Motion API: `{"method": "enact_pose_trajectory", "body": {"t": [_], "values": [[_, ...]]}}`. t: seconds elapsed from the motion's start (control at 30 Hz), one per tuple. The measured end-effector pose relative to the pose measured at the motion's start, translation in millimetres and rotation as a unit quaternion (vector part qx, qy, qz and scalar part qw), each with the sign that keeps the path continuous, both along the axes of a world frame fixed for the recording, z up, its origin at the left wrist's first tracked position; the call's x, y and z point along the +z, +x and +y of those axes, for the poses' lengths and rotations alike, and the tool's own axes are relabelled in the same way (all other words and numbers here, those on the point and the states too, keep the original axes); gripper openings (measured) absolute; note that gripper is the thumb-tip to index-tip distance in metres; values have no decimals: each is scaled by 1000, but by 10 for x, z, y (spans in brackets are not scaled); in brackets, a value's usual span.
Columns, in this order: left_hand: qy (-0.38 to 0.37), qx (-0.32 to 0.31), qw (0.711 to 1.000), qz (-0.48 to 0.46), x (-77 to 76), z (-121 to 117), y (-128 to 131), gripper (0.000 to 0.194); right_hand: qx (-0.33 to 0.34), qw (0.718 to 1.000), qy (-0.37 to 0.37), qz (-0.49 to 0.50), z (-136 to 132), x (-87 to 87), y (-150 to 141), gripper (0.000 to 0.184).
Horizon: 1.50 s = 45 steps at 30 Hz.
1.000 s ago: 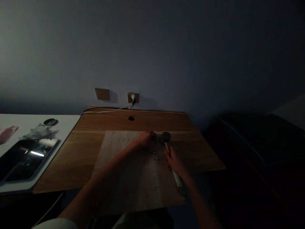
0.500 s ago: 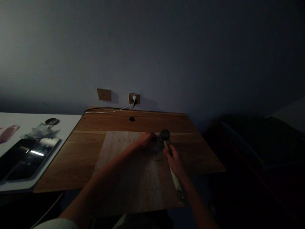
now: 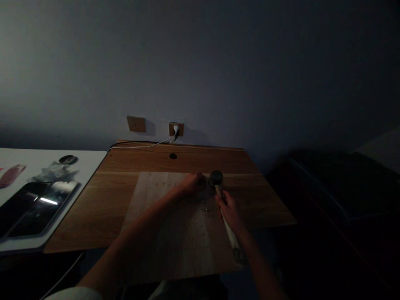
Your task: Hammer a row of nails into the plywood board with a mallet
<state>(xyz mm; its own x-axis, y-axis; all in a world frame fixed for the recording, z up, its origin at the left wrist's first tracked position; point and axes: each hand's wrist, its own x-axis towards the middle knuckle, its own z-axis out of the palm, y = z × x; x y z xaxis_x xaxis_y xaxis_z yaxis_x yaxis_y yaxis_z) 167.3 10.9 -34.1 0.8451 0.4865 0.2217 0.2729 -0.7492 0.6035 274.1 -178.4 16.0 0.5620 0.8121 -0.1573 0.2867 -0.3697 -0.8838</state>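
Note:
A pale wooden board (image 3: 175, 233) lies on a brown wooden desk (image 3: 103, 204). My right hand (image 3: 229, 210) is closed round the light handle of a hammer (image 3: 216, 179), whose dark head hangs just above the board's far edge. My left hand (image 3: 193, 183) rests on the board right beside the hammer head, fingers pinched together on something too small to make out. A few small nails (image 3: 204, 205) lie on the board between my hands. Tiny dark dots mark the board's far left part.
A white table (image 3: 90, 160) at the left carries a dark tablet (image 3: 34, 208) and crumpled wrappers. A white cable (image 3: 140, 146) runs from a wall socket (image 3: 175, 128) along the desk's back edge. Dark furniture (image 3: 337, 187) stands to the right.
The hammer head rose slightly and came back down near my left hand's fingertips. My right hand slid a little up the handle. My left hand stayed in place.

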Motion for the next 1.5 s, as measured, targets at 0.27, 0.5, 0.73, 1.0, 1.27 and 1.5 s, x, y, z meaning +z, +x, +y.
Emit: {"method": "enact_pose_trajectory", "body": {"t": [0.27,0.5,0.73,1.0,1.27,1.5], "values": [[-9,-18,1000,3,43,-14,-20,24,23,1000,10,14,3,-41,44,51],[-5,-1,1000,2,41,-14,-18,28,12,999,19,29,-5,-40,23,54],[-13,-17,1000,5,19,7,-10,23,15,1000,14,22,-13,-68,2,54],[-18,-14,999,24,84,-17,-22,26,24,1000,0,1,-22,-30,-7,54],[-9,-14,1000,16,97,-32,-25,20,12,1000,13,5,-29,-63,-4,53],[-7,-17,1000,20,97,-23,-16,18,19,1000,9,19,-26,-61,7,54]]}}
